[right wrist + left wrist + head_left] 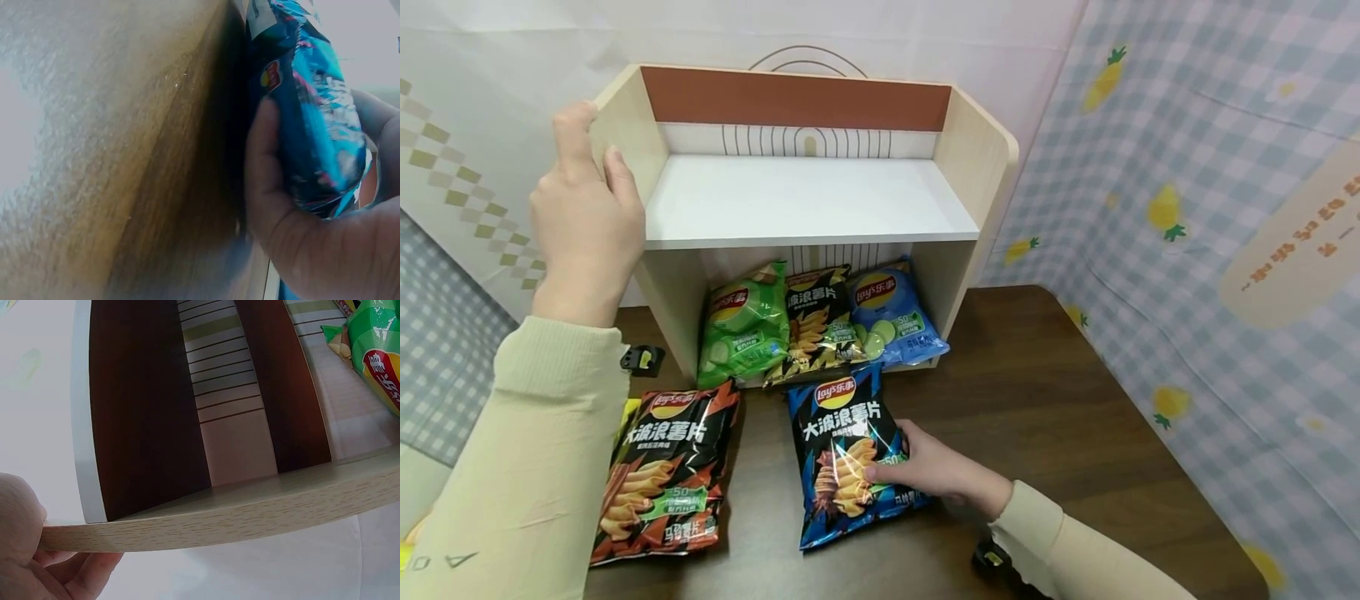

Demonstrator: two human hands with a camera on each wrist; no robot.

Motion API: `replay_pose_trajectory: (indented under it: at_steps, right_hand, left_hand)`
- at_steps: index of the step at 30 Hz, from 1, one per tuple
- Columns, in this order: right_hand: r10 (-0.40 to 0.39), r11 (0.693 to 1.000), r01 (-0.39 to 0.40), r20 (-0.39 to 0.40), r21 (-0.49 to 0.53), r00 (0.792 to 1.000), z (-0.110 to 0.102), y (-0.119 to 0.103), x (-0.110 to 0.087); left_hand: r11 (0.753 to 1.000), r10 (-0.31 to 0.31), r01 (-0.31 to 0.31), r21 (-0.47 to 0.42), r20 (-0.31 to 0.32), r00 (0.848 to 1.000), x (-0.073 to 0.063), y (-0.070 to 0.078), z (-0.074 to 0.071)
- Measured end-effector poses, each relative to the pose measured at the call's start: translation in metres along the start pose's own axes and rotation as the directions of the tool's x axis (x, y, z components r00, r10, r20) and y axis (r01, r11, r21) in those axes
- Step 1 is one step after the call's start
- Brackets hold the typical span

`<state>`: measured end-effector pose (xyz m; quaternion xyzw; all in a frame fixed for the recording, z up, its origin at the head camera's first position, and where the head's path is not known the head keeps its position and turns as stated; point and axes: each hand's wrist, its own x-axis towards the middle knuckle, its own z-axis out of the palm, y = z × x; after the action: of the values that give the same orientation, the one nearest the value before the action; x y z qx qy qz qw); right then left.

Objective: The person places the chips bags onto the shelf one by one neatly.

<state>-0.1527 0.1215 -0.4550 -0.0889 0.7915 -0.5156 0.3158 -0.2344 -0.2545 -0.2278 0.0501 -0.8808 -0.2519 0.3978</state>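
My right hand point(936, 467) grips a black-and-blue bag of chips point(842, 450) by its right edge, thumb on the front. The bag lies just in front of the shelf. In the right wrist view, my fingers wrap around the bag's side point(319, 106). My left hand point(587, 208) holds the upper left side panel of the small two-tier shelf point(808, 196); the left wrist view has thumb and fingers on either side of the panel's edge point(206, 531). On the lower tier stand a green chip bag point(748, 321), a black-and-gold one point(816, 321) and a blue one point(895, 312).
A black-and-red chip bag point(666, 475) lies on the brown table point(1045, 417) at the left, with something yellow partly hidden behind it. A checked cloth point(1180, 250) hangs along the right side, and a white cloth point(512, 50) hangs behind the shelf.
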Motion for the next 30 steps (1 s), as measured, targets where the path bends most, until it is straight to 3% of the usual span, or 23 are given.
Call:
replay_pose_trajectory:
  at_steps: [7, 18, 30]
  right_hand:
    - [-0.017, 0.997, 0.013, 0.052, 0.082, 0.998, -0.005, -0.002, -0.001]
    - [-0.184, 0.979, 0.179, -0.046, -0.096, 0.982, -0.019, -0.013, -0.013]
    - [-0.299, 0.941, 0.27, -0.129, -0.205, 0.945, -0.039, -0.052, -0.042]
  left_hand:
    - [1.0, 0.0, 0.0, -0.008, 0.003, 1.0, 0.0, 0.0, 0.0]
    - [1.0, -0.01, 0.01, -0.011, 0.003, 1.0, 0.001, 0.0, 0.0]
    - [1.0, -0.004, 0.004, -0.014, -0.009, 1.0, 0.001, -0.001, 0.0]
